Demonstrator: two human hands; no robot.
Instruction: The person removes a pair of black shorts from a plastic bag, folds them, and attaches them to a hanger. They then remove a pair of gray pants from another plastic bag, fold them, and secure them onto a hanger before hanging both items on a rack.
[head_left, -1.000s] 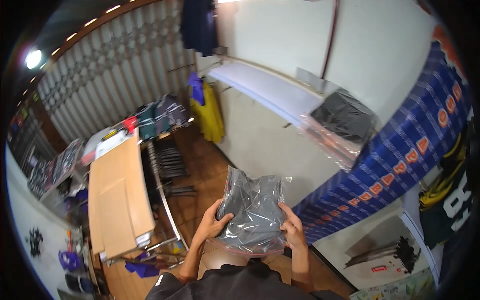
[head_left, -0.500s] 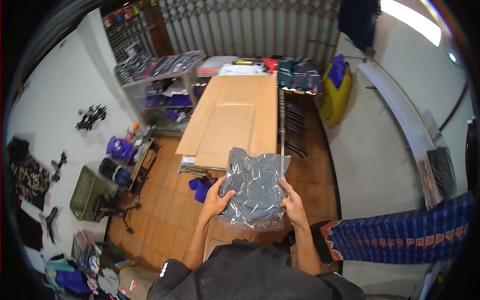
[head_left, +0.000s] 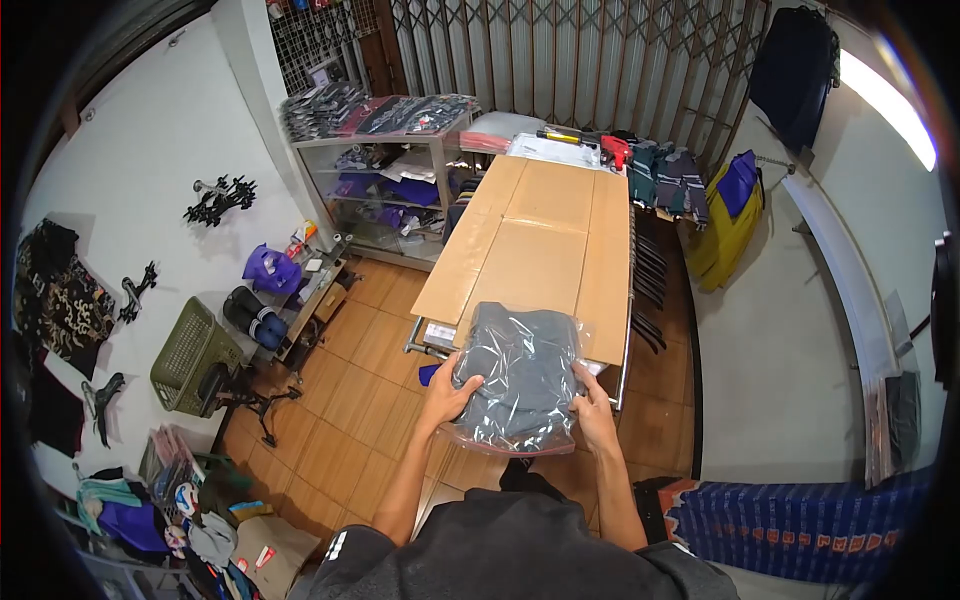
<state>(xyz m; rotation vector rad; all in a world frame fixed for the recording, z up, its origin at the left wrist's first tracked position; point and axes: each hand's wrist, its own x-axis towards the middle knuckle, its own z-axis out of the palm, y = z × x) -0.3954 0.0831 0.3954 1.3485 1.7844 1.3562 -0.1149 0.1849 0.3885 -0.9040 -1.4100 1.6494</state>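
"What are the hands holding?"

"A clear, glossy plastic bag of folded dark grey cloth [head_left: 522, 372]. The left hand [head_left: 450, 396] grips one side, thumb on top, and the right hand [head_left: 594, 408] pinches the other."

"Where is it?"

"In front of the person's dark shirt [head_left: 520, 548], reddish edge nearest the body, by the near end of the flat brown cardboard sheet [head_left: 535, 240] (whether they touch, I can't tell)."
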